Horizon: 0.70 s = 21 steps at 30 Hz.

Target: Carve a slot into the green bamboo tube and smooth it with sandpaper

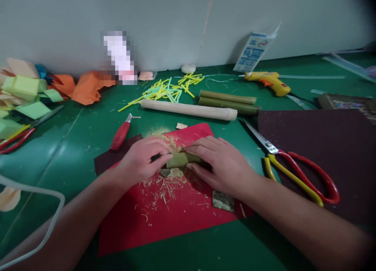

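Note:
My right hand (pixel 219 165) is wrapped over a short green bamboo piece (pixel 179 159), which it holds above a red sheet (pixel 152 224). At the bamboo's left end, my left hand (pixel 147 157) is closed with thumb and fingers in a pinch; what lies in that pinch is hidden. Pale shavings and dust (pixel 164 190) are scattered on the sheet under and around both hands. Just below the left fingertips lies a small dark scrap (pixel 165 172). A speckled grey-green flat piece (pixel 223 201) rests below my right wrist.
A red-handled cutter (pixel 121 134) lies left of the hands on dark sheet. Large scissors (pixel 282 153) are at right. Behind sit a pale stick (pixel 188 109), bamboo lengths (pixel 229 104), cut straws (pixel 164 90) and a yellow glue gun (pixel 268 82). Folded papers (pixel 26 91) fill the left.

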Each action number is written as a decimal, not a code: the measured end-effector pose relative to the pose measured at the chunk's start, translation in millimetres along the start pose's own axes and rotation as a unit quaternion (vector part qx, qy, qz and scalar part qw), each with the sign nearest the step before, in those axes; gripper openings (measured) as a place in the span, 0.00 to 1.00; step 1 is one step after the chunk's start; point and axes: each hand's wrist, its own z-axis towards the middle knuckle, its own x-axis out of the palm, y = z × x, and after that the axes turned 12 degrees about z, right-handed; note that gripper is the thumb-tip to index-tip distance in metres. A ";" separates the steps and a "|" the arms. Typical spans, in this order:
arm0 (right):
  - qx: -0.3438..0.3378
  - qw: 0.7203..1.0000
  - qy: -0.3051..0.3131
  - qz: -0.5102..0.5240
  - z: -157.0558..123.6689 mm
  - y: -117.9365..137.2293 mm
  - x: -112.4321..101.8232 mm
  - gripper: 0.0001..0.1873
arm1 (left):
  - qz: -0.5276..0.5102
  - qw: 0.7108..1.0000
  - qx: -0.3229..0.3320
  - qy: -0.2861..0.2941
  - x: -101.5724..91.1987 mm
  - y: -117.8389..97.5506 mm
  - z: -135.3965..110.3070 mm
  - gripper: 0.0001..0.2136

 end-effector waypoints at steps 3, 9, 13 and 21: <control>0.006 1.000 -0.014 -0.022 0.6 2.7 1.0 0.16 | 0.007 0.999 -0.022 -0.026 3.5 2.4 -0.5 0.06; 0.010 1.000 -0.013 -0.002 0.7 3.8 -0.8 0.16 | 0.039 0.999 0.028 -0.025 -3.1 -0.6 -6.1 0.04; 0.023 0.999 -0.029 -0.013 1.1 2.2 0.6 0.13 | 0.038 0.998 0.047 -0.024 -6.1 0.2 -5.6 0.05; 0.022 0.998 -0.056 0.008 2.0 2.6 3.7 0.10 | 0.088 0.994 0.066 -0.007 -10.0 3.9 -7.4 0.09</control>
